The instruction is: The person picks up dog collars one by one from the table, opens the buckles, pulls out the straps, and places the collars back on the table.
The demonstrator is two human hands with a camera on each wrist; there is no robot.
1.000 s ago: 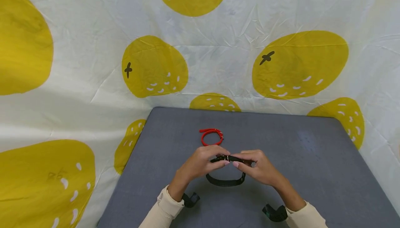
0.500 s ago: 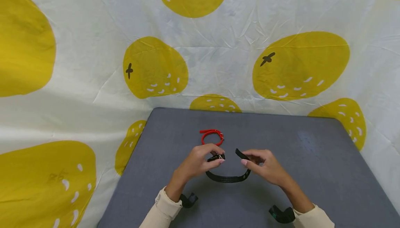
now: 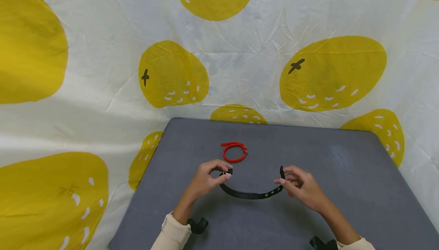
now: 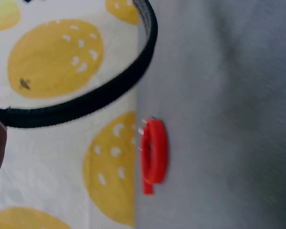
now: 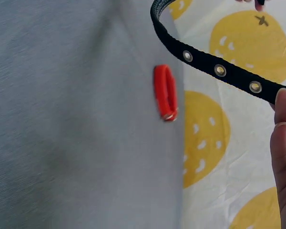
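The hands had drawn well apart since the earlier frames, and the black collar point(image 3: 252, 193), joined in a loop a second before, was unbuckled and hung open between them as a shallow arc. I saw both ends free: I judged the unfastening done and the strap ready to be laid out or set down.

The desk point(image 3: 343, 189) was a grey pad with a fruit-printed cloth point(image 3: 103, 71) behind and beside it. The collar hung over the desk's middle, nearer the front edge than the back, its sag close to the surface; I could not tell whether it touched.

My left hand point(image 3: 205, 177) pinched the buckle end between thumb and curled fingers. My right hand point(image 3: 302, 187) pinched the eyelet end, its tip pointing up, with the other fingers loosely bent.

The red collar point(image 3: 234, 152) had not moved: it lay fastened in a small ring towards the back edge, just beyond the left hand and apart from it.
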